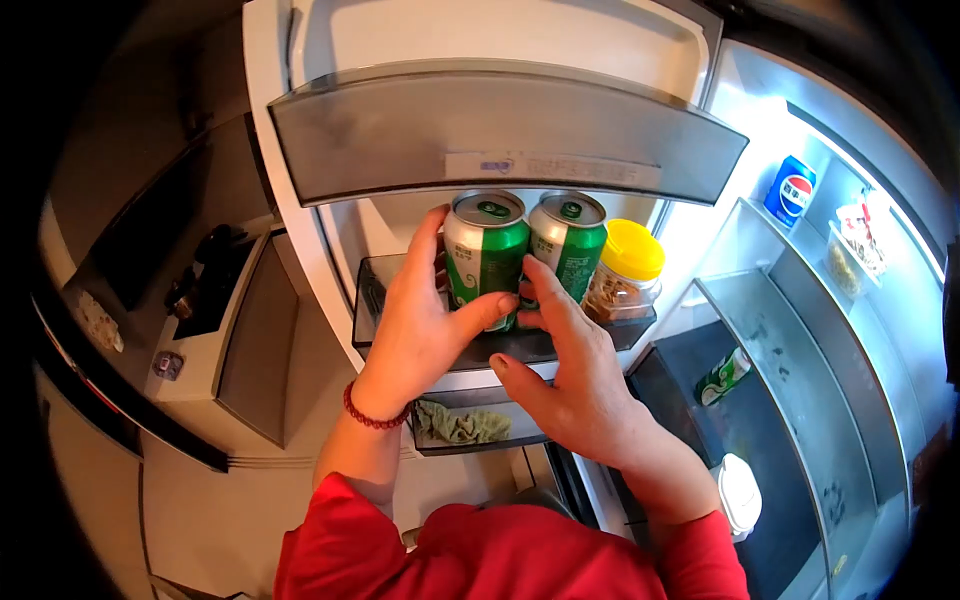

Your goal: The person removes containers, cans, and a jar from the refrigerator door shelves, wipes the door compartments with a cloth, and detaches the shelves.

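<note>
Head view: fridge door, with a transparent dark plastic door bin (372, 300).
Left can: silver-and-green metal drink can (490, 250), upright, near the middle of the bin.
Right can: matching silver-and-green metal can (578, 240), just beside it, toward the bin's right end.
Left hand (425, 318): grasping the left can, thumb across its front.
Right hand (578, 375): fingertips at the gap between cans, thumb spread; whether it grips cannot be told.
Right end of bin: clear jar with yellow lid (632, 250).
</note>
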A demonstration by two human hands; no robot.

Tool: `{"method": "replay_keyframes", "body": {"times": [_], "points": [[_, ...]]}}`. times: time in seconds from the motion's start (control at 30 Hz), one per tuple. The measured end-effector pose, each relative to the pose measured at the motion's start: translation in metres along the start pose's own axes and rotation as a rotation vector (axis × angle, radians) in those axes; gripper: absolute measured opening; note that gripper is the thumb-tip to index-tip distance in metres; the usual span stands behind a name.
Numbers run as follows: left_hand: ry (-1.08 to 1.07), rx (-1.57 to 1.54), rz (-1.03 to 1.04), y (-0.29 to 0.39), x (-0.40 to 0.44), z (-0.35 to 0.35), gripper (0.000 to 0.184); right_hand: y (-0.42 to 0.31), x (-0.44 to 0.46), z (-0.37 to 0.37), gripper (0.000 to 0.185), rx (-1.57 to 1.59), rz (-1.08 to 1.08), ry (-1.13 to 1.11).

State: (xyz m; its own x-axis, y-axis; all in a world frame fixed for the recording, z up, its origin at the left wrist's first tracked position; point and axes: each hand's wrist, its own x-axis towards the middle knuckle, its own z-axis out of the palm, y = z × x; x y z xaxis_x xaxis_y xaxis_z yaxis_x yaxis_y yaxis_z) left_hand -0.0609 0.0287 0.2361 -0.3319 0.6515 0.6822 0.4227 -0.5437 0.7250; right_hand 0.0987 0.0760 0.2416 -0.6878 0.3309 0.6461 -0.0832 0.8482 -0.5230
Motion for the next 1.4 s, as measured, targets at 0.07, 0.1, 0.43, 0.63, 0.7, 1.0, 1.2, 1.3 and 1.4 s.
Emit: {"method": "replay_keyframes", "body": {"times": [0.07, 0.1, 0.43, 0.63, 0.7, 1.0, 1.2, 1.3, 1.4], "points": [[-0.140, -0.114, -0.137, 0.005, 0.006, -0.004, 0.070, 0.004, -0.002, 0.005, 0.067, -0.007, 0.020, 0.084], [-0.147, -0.077, -0.105, -0.004, 0.010, -0.003, 0.070, 0.004, -0.002, 0.005, 0.067, -0.006, 0.016, 0.076], [-0.031, -0.037, -0.078, -0.004, -0.002, -0.002, 0.072, 0.006, -0.013, 0.011, 0.070, 0.239, 0.021, 0.127], [0.103, 0.101, 0.221, -0.001, -0.017, 0.000, 0.075, -0.005, -0.026, 0.011, 0.067, 0.266, -0.046, 0.150], [0.077, 0.077, 0.291, 0.010, -0.023, 0.001, 0.077, -0.007, -0.037, 0.015, 0.066, 0.202, -0.163, 0.205], [-0.187, 0.092, 0.361, 0.064, -0.051, 0.032, 0.048, -0.002, -0.100, 0.006, 0.033, 0.045, -0.614, 0.436], [-0.546, -0.253, 0.312, 0.055, -0.049, 0.081, 0.050, 0.007, -0.163, -0.002, 0.032, -0.236, -0.400, 0.622], [-0.592, -0.244, 0.326, 0.044, -0.054, 0.126, 0.071, 0.001, -0.184, -0.015, 0.047, -0.441, -0.118, 0.617], [-0.474, -0.478, 0.147, -0.005, -0.073, 0.178, 0.078, 0.007, -0.190, -0.031, 0.073, -0.397, 0.208, 0.566]]}}
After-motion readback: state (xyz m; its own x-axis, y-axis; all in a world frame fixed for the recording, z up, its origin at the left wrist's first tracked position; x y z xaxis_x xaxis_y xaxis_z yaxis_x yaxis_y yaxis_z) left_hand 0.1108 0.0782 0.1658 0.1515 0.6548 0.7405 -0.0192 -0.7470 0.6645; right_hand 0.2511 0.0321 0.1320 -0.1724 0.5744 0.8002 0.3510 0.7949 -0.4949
